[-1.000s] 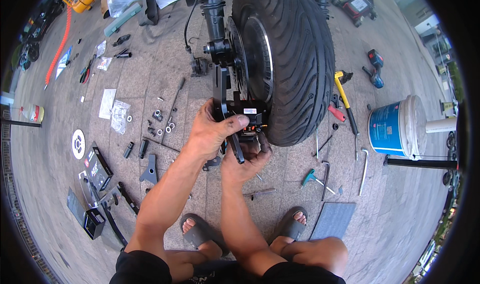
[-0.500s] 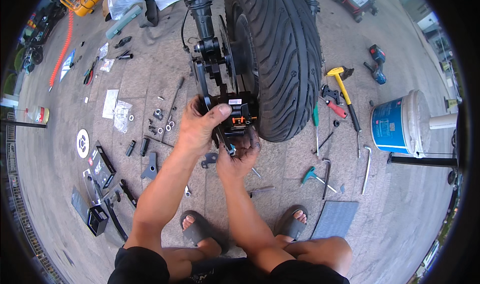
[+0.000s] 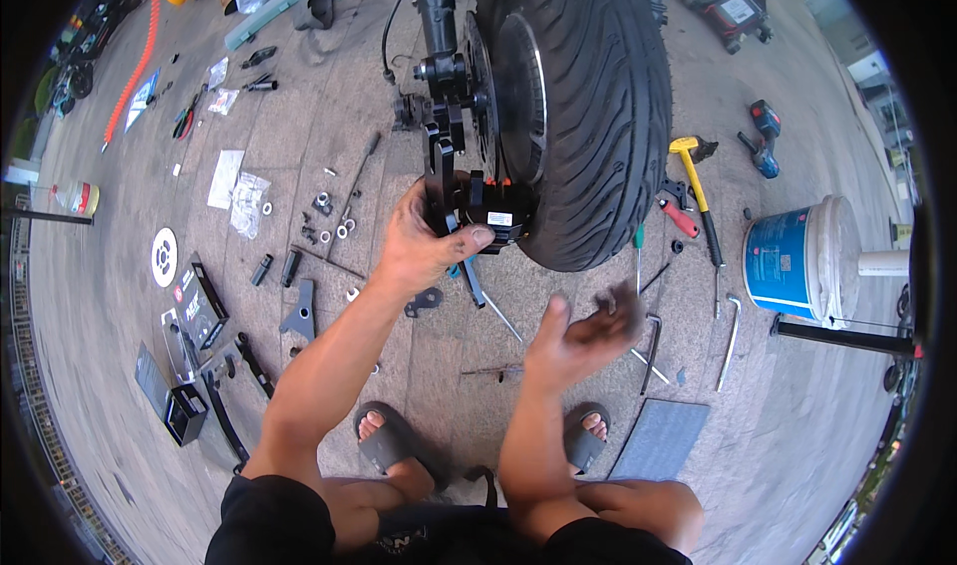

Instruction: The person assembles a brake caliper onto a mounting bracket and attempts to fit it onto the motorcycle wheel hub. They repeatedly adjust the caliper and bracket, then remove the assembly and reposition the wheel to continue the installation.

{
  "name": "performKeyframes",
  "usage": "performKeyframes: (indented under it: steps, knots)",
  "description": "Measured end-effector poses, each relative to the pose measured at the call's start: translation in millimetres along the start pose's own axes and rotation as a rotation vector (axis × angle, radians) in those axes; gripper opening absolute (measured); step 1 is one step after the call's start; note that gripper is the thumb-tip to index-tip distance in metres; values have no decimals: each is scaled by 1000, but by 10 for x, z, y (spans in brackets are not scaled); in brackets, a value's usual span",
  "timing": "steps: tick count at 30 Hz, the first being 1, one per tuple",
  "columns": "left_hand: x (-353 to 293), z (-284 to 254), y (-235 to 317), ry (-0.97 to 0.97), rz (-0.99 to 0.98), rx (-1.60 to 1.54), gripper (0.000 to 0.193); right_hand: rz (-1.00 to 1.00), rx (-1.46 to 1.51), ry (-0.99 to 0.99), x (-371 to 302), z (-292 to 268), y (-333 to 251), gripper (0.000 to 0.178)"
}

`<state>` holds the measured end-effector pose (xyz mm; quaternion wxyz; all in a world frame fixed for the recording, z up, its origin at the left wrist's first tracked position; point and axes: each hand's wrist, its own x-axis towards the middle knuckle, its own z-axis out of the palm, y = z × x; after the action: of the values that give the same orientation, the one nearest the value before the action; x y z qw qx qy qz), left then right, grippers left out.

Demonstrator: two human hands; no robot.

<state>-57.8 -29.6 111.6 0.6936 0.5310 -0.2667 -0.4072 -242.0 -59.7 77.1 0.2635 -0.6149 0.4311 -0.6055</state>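
My left hand [image 3: 427,249] grips a black brake caliper [image 3: 501,220], its thumb across the lower edge and its fingers behind, partly hidden. The caliper sits beside the wheel's tyre [image 3: 610,117], below the thin brake disc [image 3: 480,82]. Against my left fingers stands a black metal bracket [image 3: 440,161] running down from the shock absorber [image 3: 437,17]. My right hand [image 3: 578,346] is off the wheel, palm up, thumb apart from the fingers. Its fingertips are dark with grime and slightly blurred, and nothing shows in it.
Sockets, washers and a ratchet [image 3: 361,166] lie left of the wheel. To the right are a yellow hammer [image 3: 695,181], a red-handled screwdriver [image 3: 680,218], hex keys [image 3: 731,341], a cordless drill [image 3: 763,137] and a blue-and-white bucket [image 3: 788,261]. A grey mat [image 3: 660,440] lies near my foot.
My right hand has let go of the caliper's underside and moved right and down. The caliper has turned in my left hand, showing another side. The view has shifted slightly.
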Motion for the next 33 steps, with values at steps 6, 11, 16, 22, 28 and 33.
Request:
performKeyframes:
  steps: [6, 11, 16, 22, 28, 33]
  knots:
    - [-30, -24, -93, 35, 25, 46, 65, 130, 69, -321, 477, 172, 128, 116]
    - [-6, -65, -123, -10, -3, 7, 65, 152, -19, -331, 417, 182, 141, 119]
    - [16, -111, -211, -25, -25, -61, 67, 160, -42, -356, 380, 161, 233, 121]
    - [63, -192, -264, -81, -56, -71, 69, 237, 111, -306, 290, 192, 322, 124]
    - [124, -278, -240, -137, -140, -71, 85, 274, 182, -261, 254, 207, 306, 123]
    - [141, -292, -266, -142, -153, -7, 86, 272, 204, -265, 262, 223, 273, 125]
